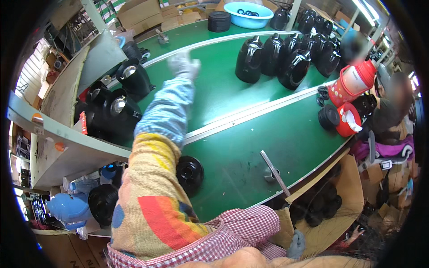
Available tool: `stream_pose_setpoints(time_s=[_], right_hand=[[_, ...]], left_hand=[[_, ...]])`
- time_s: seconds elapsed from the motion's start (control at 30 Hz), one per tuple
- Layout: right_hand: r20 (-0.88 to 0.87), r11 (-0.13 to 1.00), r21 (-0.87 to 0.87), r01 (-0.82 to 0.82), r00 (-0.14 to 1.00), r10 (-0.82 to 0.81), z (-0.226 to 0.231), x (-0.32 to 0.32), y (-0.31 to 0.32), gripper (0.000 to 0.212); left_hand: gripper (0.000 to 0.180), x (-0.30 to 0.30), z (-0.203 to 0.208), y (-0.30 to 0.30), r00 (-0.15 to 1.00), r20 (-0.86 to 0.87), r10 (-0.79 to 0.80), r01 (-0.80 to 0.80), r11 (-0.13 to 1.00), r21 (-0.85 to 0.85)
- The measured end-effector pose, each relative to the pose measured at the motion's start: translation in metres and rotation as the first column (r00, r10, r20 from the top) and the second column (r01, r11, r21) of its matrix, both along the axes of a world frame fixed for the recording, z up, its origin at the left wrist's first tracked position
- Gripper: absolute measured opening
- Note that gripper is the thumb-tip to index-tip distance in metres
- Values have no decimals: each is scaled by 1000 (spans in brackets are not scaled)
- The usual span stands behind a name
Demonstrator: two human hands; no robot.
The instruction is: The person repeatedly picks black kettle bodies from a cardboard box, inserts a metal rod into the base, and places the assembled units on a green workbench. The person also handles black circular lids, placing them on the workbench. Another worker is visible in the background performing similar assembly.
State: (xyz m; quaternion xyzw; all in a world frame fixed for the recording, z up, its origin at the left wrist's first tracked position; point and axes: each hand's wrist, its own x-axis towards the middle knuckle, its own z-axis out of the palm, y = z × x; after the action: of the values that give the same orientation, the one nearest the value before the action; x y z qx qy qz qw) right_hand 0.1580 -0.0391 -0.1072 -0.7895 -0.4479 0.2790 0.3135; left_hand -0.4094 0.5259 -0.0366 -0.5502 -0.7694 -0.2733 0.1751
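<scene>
My left arm stretches far forward across the green work surface [223, 172]. At its end, my left hand [184, 67] in a pale glove hovers over the far strip, fingers apart and somewhat blurred, holding nothing I can see. Nearest to it, on the left, stand black jug-like bodies [134, 79] with shiny metal openings. My right hand [296, 244], in a grey glove, is low at the right beside a cardboard box [351, 192] of round black parts [319, 203]. Its fingers are too small and partly hidden to read.
Several glossy black jugs [249, 60] stand at the far right, beyond a metal rail [250, 116]. A red flask [351, 82], a black round part [190, 175] and a metal bar [275, 173] lie or stand nearer. A blue basin [248, 17] is at the back.
</scene>
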Motion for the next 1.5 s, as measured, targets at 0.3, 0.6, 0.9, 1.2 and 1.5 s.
stream_pose_setpoints(time_s=[0.3,0.6,0.9,1.2,1.5], right_hand=[[-172,970,-234,65,979,-107,-47,49,-59,44],[-101,992,127,21,995,-8,15,-6,-49,25],[215,744,553,-374,927,307,167,-93,80,58],[-382,902,432,-11,904,194,106,-25,-59,47],[-906,946,210,-246,315,283,54,-26,-82,60]], left_hand=[[35,-147,51,-68,781,-366,507,-625,649,-433],[37,-49,78,-101,988,-63,-145,114,932,-345],[19,207,141,-322,174,-92,-980,985,175,-3],[27,331,98,-535,-353,-7,-935,885,-332,-326],[34,315,60,-514,-769,160,-619,595,-785,-176]])
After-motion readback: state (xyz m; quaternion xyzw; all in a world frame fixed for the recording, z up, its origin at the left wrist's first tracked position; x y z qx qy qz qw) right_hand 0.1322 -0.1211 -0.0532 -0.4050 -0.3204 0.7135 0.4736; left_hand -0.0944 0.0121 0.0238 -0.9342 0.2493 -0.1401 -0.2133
